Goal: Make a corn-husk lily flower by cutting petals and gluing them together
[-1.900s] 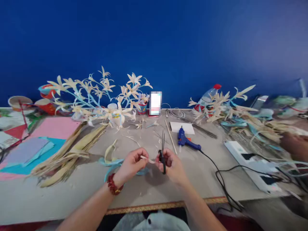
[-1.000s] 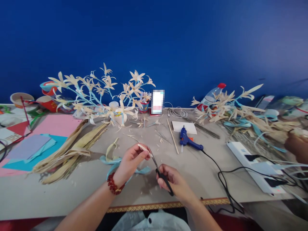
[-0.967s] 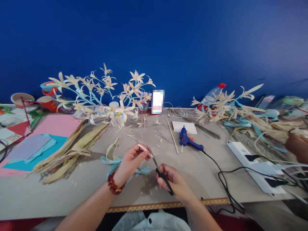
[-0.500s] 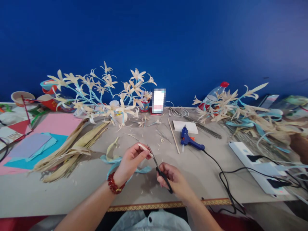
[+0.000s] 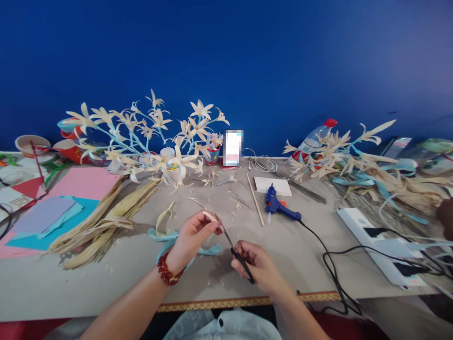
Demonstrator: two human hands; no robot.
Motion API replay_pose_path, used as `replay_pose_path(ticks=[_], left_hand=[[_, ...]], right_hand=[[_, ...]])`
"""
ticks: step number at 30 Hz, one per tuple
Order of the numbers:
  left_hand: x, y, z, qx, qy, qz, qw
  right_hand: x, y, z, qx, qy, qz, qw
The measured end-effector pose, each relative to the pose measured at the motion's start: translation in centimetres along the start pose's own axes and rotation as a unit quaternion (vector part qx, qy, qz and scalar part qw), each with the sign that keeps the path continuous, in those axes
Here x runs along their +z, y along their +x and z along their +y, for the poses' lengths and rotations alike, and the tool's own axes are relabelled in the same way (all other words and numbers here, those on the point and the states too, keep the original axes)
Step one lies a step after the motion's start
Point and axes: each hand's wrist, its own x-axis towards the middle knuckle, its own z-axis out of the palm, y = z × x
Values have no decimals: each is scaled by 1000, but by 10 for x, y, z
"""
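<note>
My left hand [image 5: 193, 236] pinches a small pale husk strip [image 5: 210, 216] above the table, a red bead bracelet [image 5: 166, 274] on its wrist. My right hand [image 5: 256, 264] grips black-handled scissors [image 5: 238, 252], their blades angled up and left so the tips meet the strip. A light blue ribbon [image 5: 170, 238] and a curled husk piece [image 5: 163, 219] lie on the table under my left hand.
Dried husks [image 5: 99, 226] and coloured paper sheets [image 5: 53, 208] lie left. Husk flower sprays [image 5: 155, 137] stand at the back, with more [image 5: 339, 151] at the right. A blue glue gun [image 5: 278, 208], its black cord [image 5: 329, 269], a white power strip [image 5: 378, 250] and a wooden stick [image 5: 255, 205] lie right.
About two seconds ago the scissors stood upright to the right of the strip; now they are tilted with the tips at the strip. Another person's hand at the right edge has drawn further out.
</note>
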Motion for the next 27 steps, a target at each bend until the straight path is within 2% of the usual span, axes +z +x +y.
replay_pose_path(ticks=[12,20,23,27], left_hand=[[-1,0,-1,9,3,-17,1000],[-2,2,-2,3,31,-18,999],[-1,2,-1,2,33,-25,999],[0,1,1,8,45,-49,998]], right_hand=[[-2,-1,-4,9,26,-11,1000],[-6,0,1,2,-25,11,1000],[-8,0,-4,6,-2,29,1000],[-9,3,-13,-2,10,13,1000]])
